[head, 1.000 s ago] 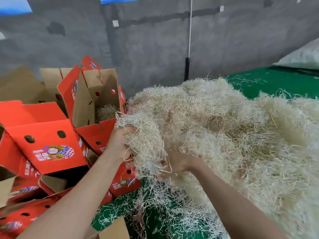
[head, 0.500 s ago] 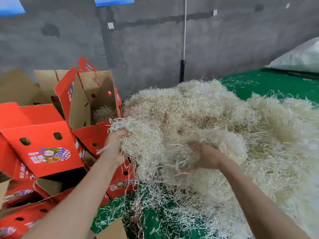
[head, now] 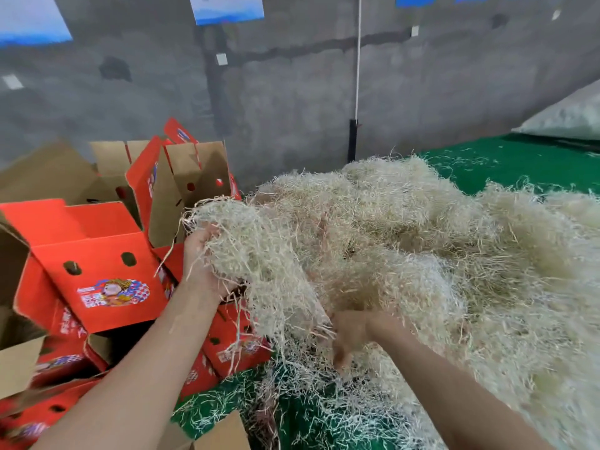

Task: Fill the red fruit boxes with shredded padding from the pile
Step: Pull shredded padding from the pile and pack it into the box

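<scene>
Two bare hands work at the near-left edge of a big heap of pale, straw-coloured shredded padding [head: 422, 254] lying on a green-covered desk [head: 519, 157]. The left hand [head: 203, 258] is closed round a tuft at the top of a loose clump [head: 259, 264] lifted off the heap. The right hand [head: 349, 336] is low, under the clump's trailing end; blur hides whether it is gripping. Red cardboard fruit boxes [head: 97, 271] with open brown flaps stand jumbled just beside the desk's left edge, touching one another. The padding looks very light, soft and springy, its strands tangled, so a clump likely hangs together but sheds wisps. Scooping from below with both hands should probably hold more than pinching the top.
</scene>
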`<move>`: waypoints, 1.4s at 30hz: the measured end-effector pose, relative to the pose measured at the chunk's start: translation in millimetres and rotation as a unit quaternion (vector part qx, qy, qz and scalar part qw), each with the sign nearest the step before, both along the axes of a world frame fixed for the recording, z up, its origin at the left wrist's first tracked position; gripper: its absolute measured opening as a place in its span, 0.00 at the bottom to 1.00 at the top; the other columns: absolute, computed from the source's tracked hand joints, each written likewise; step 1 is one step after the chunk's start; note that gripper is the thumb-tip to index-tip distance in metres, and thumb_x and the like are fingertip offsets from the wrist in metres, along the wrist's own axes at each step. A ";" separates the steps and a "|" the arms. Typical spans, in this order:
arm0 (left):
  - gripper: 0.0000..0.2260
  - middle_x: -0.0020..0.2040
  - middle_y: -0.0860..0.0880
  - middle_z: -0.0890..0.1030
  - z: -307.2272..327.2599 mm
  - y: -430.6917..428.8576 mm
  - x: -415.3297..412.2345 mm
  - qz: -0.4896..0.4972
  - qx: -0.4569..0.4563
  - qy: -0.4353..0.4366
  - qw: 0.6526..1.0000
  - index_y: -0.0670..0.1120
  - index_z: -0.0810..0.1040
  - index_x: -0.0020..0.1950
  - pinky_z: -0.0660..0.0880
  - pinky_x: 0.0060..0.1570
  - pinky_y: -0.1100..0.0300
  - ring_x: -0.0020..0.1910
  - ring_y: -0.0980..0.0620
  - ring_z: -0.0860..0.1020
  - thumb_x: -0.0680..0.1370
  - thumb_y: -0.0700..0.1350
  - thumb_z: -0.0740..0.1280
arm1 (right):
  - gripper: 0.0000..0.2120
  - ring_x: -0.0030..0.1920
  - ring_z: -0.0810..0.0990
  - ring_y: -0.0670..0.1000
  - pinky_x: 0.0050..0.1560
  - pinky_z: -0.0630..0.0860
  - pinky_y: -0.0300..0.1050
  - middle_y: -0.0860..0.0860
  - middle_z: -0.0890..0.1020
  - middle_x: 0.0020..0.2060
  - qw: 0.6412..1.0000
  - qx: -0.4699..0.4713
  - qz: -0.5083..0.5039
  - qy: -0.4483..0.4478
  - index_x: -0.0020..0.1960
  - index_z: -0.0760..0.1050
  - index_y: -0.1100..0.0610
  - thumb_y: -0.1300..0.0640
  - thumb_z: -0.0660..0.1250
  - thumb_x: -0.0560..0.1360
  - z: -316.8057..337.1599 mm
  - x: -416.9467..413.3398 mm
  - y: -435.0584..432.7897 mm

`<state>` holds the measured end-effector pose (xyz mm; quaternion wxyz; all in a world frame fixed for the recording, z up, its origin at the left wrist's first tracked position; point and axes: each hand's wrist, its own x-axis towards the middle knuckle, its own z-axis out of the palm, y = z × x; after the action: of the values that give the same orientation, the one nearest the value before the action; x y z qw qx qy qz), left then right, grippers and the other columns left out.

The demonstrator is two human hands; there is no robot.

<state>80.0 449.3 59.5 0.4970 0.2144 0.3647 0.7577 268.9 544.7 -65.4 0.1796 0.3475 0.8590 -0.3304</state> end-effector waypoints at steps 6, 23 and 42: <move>0.33 0.51 0.55 0.79 -12.5 22.2 36.3 -0.250 -0.220 0.489 0.806 0.49 0.75 0.65 0.71 0.54 0.62 0.50 0.55 0.79 0.60 0.43 0.76 | 0.20 0.24 0.74 0.41 0.24 0.71 0.33 0.54 0.79 0.44 0.913 0.048 -0.258 0.313 0.62 0.71 0.65 0.73 0.59 0.71 18.3 24.8 29.5; 0.18 0.45 0.49 0.76 -19.9 77.4 54.5 0.270 -0.132 0.331 0.895 0.45 0.76 0.55 0.68 0.28 0.65 0.37 0.54 0.74 0.67 0.32 0.63 | 0.15 0.35 0.76 0.44 0.42 0.79 0.39 0.49 0.79 0.37 0.937 0.205 -0.183 0.215 0.49 0.73 0.56 0.44 0.60 0.77 4.3 79.3 50.6; 0.12 0.47 0.44 0.83 41.7 5.7 13.8 0.024 -0.017 -0.005 1.000 0.44 0.79 0.49 0.80 0.41 0.48 0.46 0.43 0.82 0.78 0.41 0.56 | 0.18 0.51 0.78 0.51 0.52 0.77 0.42 0.55 0.78 0.53 0.944 0.158 -0.249 0.148 0.62 0.69 0.60 0.60 0.66 0.74 25.0 42.2 35.7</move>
<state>93.8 455.0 101.2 0.4842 0.1928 0.3802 0.7641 311.1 580.3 -40.4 -0.0946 0.5217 0.8028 -0.2727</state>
